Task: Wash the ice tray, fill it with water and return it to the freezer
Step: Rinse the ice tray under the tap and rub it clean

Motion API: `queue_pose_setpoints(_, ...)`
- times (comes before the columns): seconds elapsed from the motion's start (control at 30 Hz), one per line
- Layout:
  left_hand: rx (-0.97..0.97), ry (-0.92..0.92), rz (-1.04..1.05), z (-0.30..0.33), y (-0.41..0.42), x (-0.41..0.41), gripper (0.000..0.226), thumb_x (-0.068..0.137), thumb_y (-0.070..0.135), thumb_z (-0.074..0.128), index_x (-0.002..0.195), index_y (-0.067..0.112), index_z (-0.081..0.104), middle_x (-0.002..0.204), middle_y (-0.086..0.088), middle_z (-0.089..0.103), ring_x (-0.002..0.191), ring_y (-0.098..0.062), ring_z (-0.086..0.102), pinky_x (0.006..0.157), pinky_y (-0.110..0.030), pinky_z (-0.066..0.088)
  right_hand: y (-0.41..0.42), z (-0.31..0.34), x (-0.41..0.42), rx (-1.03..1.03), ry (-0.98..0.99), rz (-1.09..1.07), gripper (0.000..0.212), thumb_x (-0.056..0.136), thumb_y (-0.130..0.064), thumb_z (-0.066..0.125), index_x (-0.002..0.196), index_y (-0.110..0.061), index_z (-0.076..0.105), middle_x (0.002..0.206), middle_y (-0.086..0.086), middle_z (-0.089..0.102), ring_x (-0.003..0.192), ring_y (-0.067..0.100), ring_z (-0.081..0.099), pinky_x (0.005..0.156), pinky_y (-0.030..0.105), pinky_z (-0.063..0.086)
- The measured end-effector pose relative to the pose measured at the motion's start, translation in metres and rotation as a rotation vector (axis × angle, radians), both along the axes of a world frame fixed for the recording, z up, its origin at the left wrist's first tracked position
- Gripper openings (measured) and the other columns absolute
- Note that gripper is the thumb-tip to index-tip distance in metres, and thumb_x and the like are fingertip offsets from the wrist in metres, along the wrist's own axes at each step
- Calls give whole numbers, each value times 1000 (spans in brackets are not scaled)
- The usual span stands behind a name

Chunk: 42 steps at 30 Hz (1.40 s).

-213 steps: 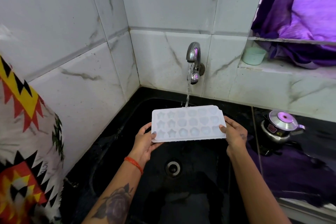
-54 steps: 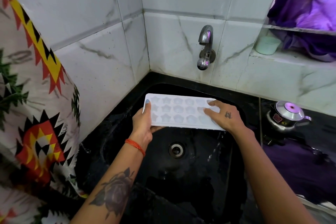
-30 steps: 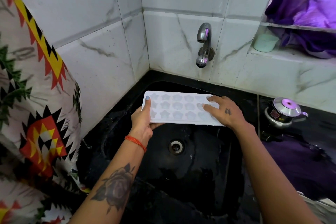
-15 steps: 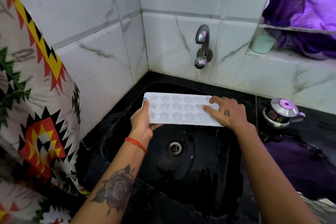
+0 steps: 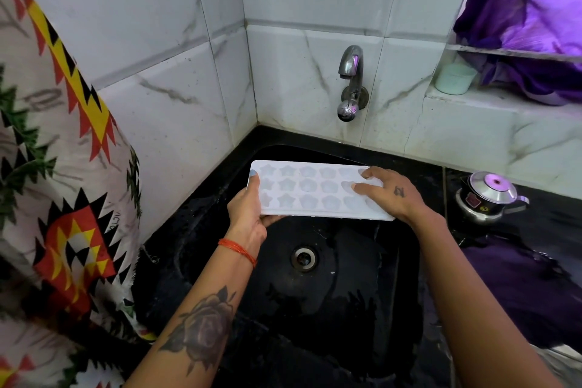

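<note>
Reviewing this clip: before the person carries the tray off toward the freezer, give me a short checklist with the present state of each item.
1. Tap off: ok, no stream falls from the spout.
2. Ice tray supported at both ends: ok, the left hand grips the left end, thumb on top; the right hand lies across the right end.
3. Tray level: ok, roughly flat, held above the black sink.
4. Cavities filled with water: cannot tell, they look pale blue but no water line can be made out.
5. Right hand's fingers out of the cavities: not ok, the fingertips lie over the right-hand cavities.
6. Path to the freezer: cannot tell, not in view.
</note>
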<state>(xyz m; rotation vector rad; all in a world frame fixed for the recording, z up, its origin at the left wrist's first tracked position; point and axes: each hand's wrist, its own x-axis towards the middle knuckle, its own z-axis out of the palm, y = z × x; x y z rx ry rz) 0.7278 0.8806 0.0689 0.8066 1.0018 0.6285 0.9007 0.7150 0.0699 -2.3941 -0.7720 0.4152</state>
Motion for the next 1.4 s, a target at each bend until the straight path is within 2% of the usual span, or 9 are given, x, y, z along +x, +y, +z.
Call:
queue_pose_setpoints(0.17, -1, 8, -5, 0, 0, -1, 29, 89, 43, 60, 90, 15, 64, 85, -6, 70, 74, -22, 69, 46, -33, 55, -1, 2, -3, -163, -184, 10, 50, 84, -68, 44, 123, -38, 53, 139, -1, 49, 133, 27, 35, 108, 53, 19)
queue_pose_setpoints(0.33, -5, 9, 0, 0, 1, -1, 31, 89, 43, 61, 95, 13, 64, 85, -6, 70, 73, -22, 69, 43, -32, 55, 1, 3, -5, -237, -230, 6, 53, 85, -68, 41, 128, -38, 49, 144, 2, 42, 138, 29, 26, 112, 61, 8)
queue_pose_setpoints(0.57, -9, 11, 6, -1, 0, 0, 30, 89, 44, 61, 93, 14, 64, 85, -6, 70, 73, -22, 69, 47, -33, 56, 0, -1, -2, -86, -76, 22, 49, 87, -62, 46, 131, -41, 46, 147, 0, 39, 136, 27, 30, 109, 51, 19)
queue_pose_setpoints(0.67, -4, 10, 15, 0, 1, 0, 31, 89, 44, 61, 95, 13, 65, 85, -6, 70, 73, -22, 69, 47, -33, 56, 0, -5, -2, -55, -97, 26, 47, 86, -63, 46, 128, -41, 49, 145, 0, 41, 136, 26, 31, 111, 52, 19)
queue_pose_setpoints(0.8, -8, 7, 35, 0, 2, -1, 30, 89, 43, 61, 94, 13, 64, 84, -6, 70, 71, -21, 69, 44, -31, 55, -1, -8, -5, -102, -204, 32, 55, 83, -72, 37, 126, -41, 50, 152, 1, 29, 144, 26, 13, 114, 60, 2)
queue_pose_setpoints(0.97, -6, -5, 35, -1, 3, -2, 27, 89, 41, 62, 90, 14, 64, 83, -6, 70, 71, -21, 69, 44, -32, 55, -1, -5, -10, -166, -335, 20, 70, 73, -81, 15, 123, -46, 49, 160, 4, 5, 146, 27, -11, 107, 63, -18)
queue_pose_setpoints(1.1, 7, -2, 31, -1, 3, -2, 27, 89, 42, 62, 91, 14, 64, 83, -6, 70, 72, -21, 69, 47, -33, 56, 0, -3, -11, -147, -311, 44, 73, 71, -81, 13, 127, -48, 47, 160, 2, -4, 145, 26, -17, 106, 62, -22)
queue_pose_setpoints(1.27, 15, -1, 26, -1, 2, -1, 26, 89, 41, 62, 85, 16, 62, 83, -6, 69, 72, -22, 68, 55, -37, 57, 0, -2, -14, -93, -222, 52, 78, 69, -81, 16, 128, -43, 48, 161, -1, -3, 145, 23, -19, 108, 58, -22)
queue_pose_setpoints(1.4, 19, 8, 30, -3, 2, -2, 28, 89, 42, 62, 87, 15, 64, 83, -6, 70, 73, -22, 69, 53, -36, 58, -3, -4, -14, -122, -248, 52, 75, 69, -82, 16, 125, -46, 49, 161, 0, -3, 145, 25, -18, 108, 60, -21)
